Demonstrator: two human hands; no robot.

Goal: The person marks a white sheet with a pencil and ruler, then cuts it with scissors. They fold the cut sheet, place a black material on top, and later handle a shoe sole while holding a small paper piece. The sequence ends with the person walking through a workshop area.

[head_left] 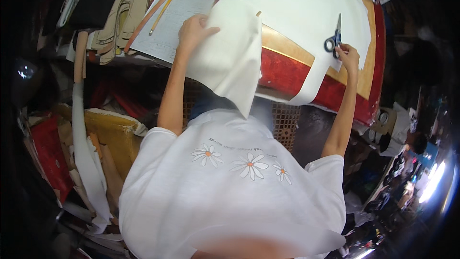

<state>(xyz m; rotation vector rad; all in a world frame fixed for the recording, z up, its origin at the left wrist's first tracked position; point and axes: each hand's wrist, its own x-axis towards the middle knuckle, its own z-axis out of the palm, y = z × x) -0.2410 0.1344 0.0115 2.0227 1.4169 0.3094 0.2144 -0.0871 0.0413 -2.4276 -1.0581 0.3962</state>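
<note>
Left hand (194, 31) is clamped on a cut white sheet piece (230, 57), draping it off the tabletop (287, 74) edge, clear of the large white sheet (306, 5). Right hand (349, 53) rests fingers curled at the blue-handled scissors (334, 39) lying on that sheet; grip unclear.

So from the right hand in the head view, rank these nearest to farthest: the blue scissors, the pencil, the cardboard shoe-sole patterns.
From the right hand:
1. Blue scissors, right at its fingers on the white sheet.
2. Pencil, far across to the left, on the lined paper.
3. Cardboard shoe-sole patterns, farther left still, at the table's left end.
</note>
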